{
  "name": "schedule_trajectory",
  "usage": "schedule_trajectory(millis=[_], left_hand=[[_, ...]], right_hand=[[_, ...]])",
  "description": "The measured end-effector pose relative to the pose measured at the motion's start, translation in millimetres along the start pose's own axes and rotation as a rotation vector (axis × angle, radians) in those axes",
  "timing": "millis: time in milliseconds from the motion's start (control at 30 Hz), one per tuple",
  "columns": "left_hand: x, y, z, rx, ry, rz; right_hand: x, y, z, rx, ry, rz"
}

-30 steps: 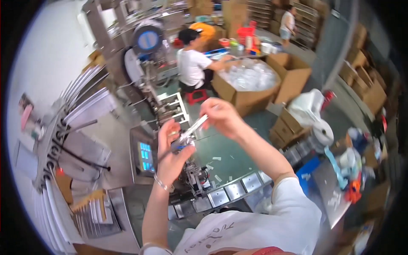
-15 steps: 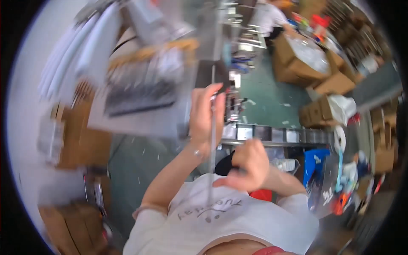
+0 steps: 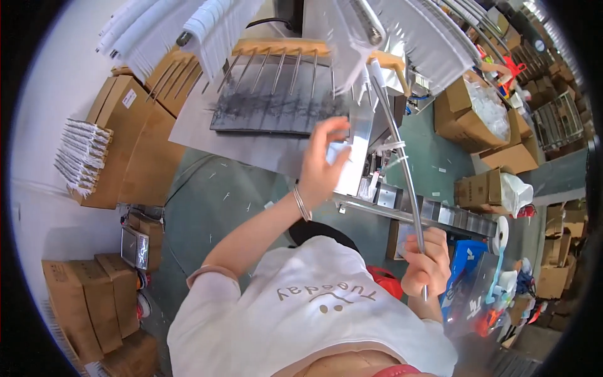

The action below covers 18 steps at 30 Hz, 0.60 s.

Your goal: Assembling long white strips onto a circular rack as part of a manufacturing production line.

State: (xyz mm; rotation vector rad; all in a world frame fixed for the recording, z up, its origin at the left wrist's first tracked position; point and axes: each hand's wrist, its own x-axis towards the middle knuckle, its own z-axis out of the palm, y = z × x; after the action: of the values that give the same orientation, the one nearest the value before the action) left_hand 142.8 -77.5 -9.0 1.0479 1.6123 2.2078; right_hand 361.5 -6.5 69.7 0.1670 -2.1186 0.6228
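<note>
A long metal rod (image 3: pixel 409 188) slants up and away in front of me, its lower end in my right hand (image 3: pixel 428 262). The fingers of that hand are wrapped around it. White strips or ties (image 3: pixel 392 148) cling to the rod partway up. My left hand (image 3: pixel 325 162) is held over the front of the white table (image 3: pixel 195 135), fingers bent and apart from the thumb, with nothing visible in it. Just beyond it lies a dark slab (image 3: pixel 264 116), below a wooden rack (image 3: pixel 276 46) with several metal pins.
White material hangs on rods (image 3: pixel 217 25) at the upper left and upper right. A metal rail (image 3: pixel 402 212) runs across at the right, with a white roll (image 3: pixel 500 234) at its end. Cardboard boxes stand left (image 3: pixel 147 144) and right (image 3: pixel 468 116); a red item (image 3: pixel 384 281) is beside me.
The rod has passed out of my left hand into my right hand, which has moved right and away from my chest. My left hand has opened. The view has shifted, showing more hanging white material.
</note>
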Motion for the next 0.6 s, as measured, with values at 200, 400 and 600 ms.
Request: schedule_trajectory(millis=[200, 400, 600], left_hand=[[101.8, -42.3, -7.7, -0.205, 0.14, -0.348], [132.5, -58.3, 5.2, -0.563, 0.123, -0.563], [152.9, -130.7, -1.1, -0.784, -0.013, -0.687]], right_hand=[[14.7, -29.9, 13.1, -0.069, 0.094, 0.182], [28.6, -52.3, 47.3, -0.15, 0.204, 0.35], [58.8, -54.1, 86.9, -0.272, 0.263, 0.44]])
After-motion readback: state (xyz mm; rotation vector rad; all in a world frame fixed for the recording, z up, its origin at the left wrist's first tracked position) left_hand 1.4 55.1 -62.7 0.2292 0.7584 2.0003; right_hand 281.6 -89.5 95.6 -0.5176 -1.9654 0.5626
